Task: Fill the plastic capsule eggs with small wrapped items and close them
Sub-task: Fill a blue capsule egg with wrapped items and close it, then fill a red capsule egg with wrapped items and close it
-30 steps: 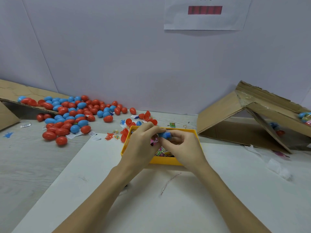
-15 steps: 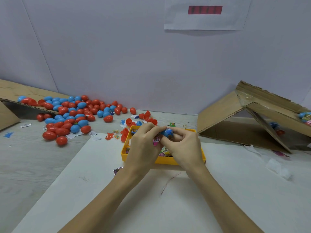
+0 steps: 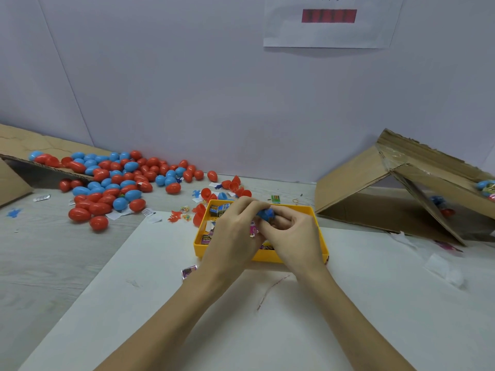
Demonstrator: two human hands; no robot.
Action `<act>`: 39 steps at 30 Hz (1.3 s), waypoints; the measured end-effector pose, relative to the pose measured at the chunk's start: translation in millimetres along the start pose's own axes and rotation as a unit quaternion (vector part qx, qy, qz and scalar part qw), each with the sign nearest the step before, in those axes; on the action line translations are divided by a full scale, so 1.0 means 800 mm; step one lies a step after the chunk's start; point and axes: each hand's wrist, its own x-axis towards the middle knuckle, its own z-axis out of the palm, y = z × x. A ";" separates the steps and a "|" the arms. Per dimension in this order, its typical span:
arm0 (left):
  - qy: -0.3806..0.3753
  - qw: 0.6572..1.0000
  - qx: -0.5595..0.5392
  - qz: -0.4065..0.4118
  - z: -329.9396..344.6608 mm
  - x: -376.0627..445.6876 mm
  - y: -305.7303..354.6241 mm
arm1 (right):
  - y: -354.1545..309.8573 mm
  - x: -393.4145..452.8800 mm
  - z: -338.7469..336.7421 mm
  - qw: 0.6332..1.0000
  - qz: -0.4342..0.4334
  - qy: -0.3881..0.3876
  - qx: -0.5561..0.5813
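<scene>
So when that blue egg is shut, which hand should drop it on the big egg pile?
Probably the left hand. Both hands hold the blue egg over the yellow tray, and the egg pile lies on the left; the right hand would need to cross over.
</scene>
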 end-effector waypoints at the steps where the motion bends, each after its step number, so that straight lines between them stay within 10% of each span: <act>1: 0.005 1.000 0.002 -0.002 0.000 0.000 0.000 | 0.000 -0.001 0.001 1.000 -0.001 0.001 -0.007; 33: -0.022 0.991 -0.125 -0.038 -0.009 0.004 -0.017 | -0.028 0.004 -0.025 0.988 0.108 -0.040 0.098; 39: -0.010 0.994 -0.100 -0.046 -0.013 0.006 -0.020 | -0.070 0.082 -0.113 0.800 0.181 0.071 0.568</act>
